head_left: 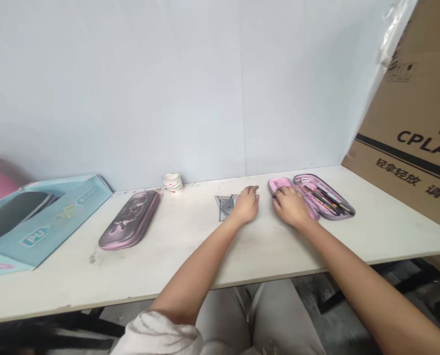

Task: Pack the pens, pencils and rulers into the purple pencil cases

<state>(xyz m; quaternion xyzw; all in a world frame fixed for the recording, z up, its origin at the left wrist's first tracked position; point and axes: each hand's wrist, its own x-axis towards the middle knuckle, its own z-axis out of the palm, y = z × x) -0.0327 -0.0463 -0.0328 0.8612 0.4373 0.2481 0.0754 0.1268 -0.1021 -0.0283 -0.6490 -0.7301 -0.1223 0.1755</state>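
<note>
While fingers (251, 190) hold nothing | left hand (246, 205) at set-square edge (225, 207) | right hand (291, 207) on case (309, 178)

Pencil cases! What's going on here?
A person is sitting at a table. Their right hand is on the pink half of an open pencil case, and pens lie in its other half. Their left hand rests on the table beside a triangle ruler. A closed pencil case lies further left.

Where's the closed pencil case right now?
The closed pink pencil case lies left on the white tabletop in the head view, between the light-blue box and the small white cup.
</note>
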